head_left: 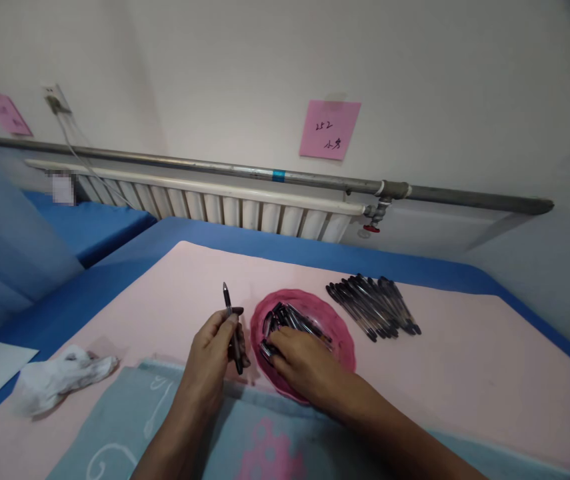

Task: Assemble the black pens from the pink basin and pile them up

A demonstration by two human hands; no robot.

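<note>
Bowl point(345, 340) on pink mat point(465, 380); radiator point(235, 208) along pale wall point(215, 73).

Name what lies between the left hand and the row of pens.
The pink bowl, with the right hand in it, as the head view shows.

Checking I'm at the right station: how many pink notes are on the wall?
2: one pink note right of centre, above the metal pipe; another pink note at the far left, beside the wall socket.
</note>
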